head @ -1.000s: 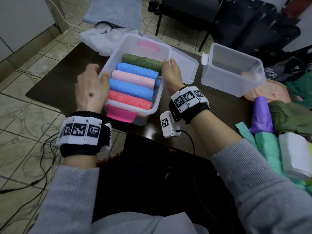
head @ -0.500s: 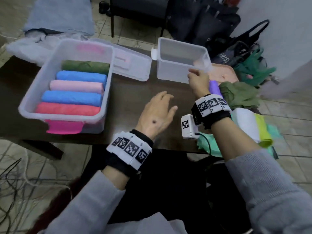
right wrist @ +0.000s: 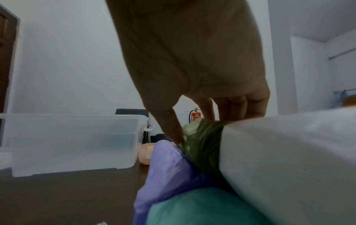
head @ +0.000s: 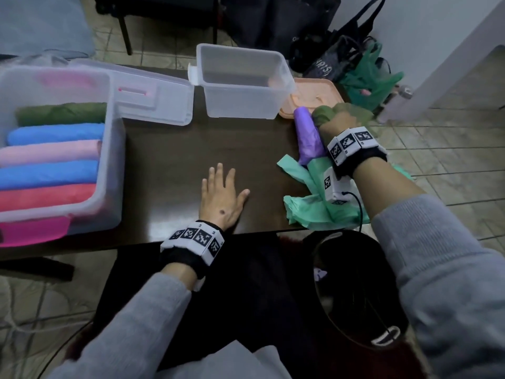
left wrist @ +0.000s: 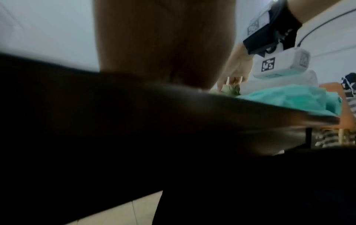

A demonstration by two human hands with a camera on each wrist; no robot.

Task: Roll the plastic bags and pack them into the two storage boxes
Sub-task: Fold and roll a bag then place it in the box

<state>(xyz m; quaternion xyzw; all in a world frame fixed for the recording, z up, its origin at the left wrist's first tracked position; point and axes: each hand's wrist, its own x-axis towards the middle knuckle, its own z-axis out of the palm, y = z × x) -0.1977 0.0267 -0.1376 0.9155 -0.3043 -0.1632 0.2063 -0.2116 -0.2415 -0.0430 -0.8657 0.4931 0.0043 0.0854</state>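
**Right hand on the olive bag, left hand flat on the table**

At your far left stands the filled storage box (head: 112,170), holding five rolled bags side by side: a dark green roll (head: 61,114) at the far end, then a blue roll (head: 54,133), a pink roll (head: 49,153), a second blue roll (head: 46,173) and a red roll (head: 46,196) nearest you. Its clear lid (head: 155,99) lies on the table (head: 169,149) just behind and to the right of it.

Your left hand (head: 221,196) rests palm down on the dark tabletop near the front edge, fingers straight and spread, holding nothing.

Further back, right of centre, the second storage box (head: 240,105) holds no bags, and a peach lid (head: 314,97) lies beside it.

To the right, a purple rolled bag (head: 308,138) lies against a loose mint-green bag (head: 308,212) at the table's right edge. Your right hand (head: 332,125) reaches down beside the purple roll, thumb and fingers closing on a crumpled olive-green bag (right wrist: 202,144). A white bag (right wrist: 289,159) lies just right of it in the right wrist view.
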